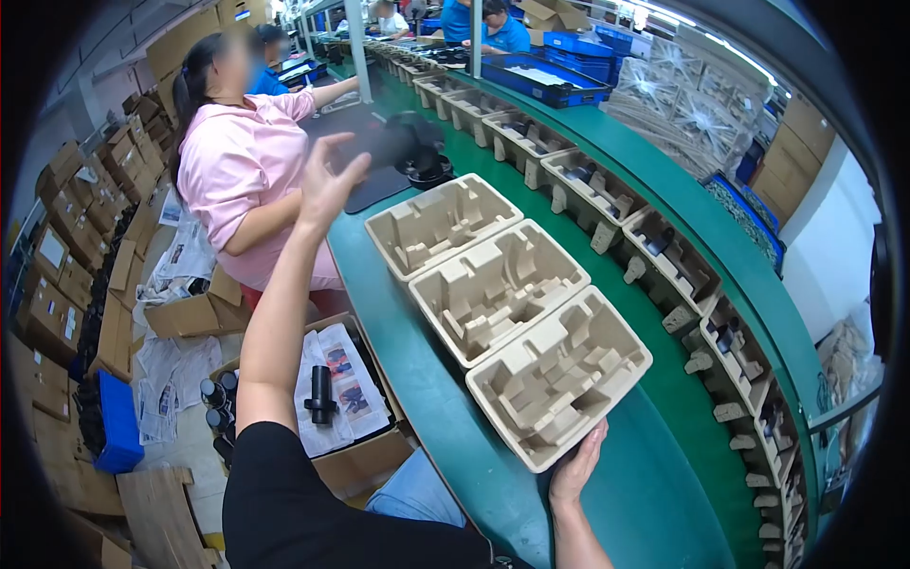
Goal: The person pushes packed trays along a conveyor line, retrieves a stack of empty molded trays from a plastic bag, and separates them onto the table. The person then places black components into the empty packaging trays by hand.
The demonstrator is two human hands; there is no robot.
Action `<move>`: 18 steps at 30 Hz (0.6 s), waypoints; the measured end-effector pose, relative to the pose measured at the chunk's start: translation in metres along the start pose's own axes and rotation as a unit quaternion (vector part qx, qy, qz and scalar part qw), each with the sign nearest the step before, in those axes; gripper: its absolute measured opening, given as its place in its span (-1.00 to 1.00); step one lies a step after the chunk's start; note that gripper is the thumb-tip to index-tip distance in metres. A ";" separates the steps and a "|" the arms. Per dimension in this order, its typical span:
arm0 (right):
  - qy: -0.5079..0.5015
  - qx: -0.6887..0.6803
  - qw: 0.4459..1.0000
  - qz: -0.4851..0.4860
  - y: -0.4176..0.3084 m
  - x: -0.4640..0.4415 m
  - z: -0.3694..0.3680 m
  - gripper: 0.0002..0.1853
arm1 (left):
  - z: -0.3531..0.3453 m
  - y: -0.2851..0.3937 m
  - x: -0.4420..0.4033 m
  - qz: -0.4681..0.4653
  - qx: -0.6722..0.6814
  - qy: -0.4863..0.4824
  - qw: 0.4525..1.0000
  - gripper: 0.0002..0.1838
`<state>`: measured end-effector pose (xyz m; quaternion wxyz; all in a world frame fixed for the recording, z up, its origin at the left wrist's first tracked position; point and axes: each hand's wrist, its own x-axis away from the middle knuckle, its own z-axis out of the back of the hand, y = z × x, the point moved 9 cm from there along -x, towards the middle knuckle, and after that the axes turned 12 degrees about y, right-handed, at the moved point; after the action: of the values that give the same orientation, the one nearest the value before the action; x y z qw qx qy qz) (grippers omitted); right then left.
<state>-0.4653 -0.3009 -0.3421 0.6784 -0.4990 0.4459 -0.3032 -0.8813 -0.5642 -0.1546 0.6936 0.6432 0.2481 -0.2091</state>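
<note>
Three beige moulded pulp trays (566, 387) stand in a row on the green bench, with shaped hollows inside. My right hand (578, 467) holds the nearest tray by its outer end wall, fingers along the side and thumb hidden. My left hand (330, 185) is raised beyond the far tray, fingers curved and apart. Just past its fingertips is a dark, motion-blurred object (387, 144); whether they touch, I cannot tell. Black round parts (427, 166) sit behind it on a dark mat (374, 192).
A conveyor (671, 365) carries filled pulp trays (664, 251) along the right. A person in pink (242, 152) sits at the left; others in blue work farther back. Below the bench, a carton (365, 467) holds papers and a black tube (321, 394). A blue bin (545, 81) stands beyond the conveyor.
</note>
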 end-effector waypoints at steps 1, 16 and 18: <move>-0.002 0.000 1.000 -0.005 0.000 0.000 0.000 -0.45 | -0.011 -0.003 0.010 -0.012 -0.006 -0.020 1.000 -0.55; -0.015 -0.020 0.999 -0.026 0.009 -0.002 -0.006 -0.48 | -0.070 -0.020 0.073 -0.099 -0.194 -0.204 0.955 -0.49; -0.015 -0.031 0.999 -0.034 0.011 -0.002 -0.007 -0.49 | -0.073 -0.032 0.060 -0.089 -0.206 -0.238 0.945 -0.48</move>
<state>-0.4732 -0.2988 -0.3527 0.6588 -0.5391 0.4273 -0.3046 -0.8588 -0.4928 -0.2203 0.8281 0.3931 0.1696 -0.3619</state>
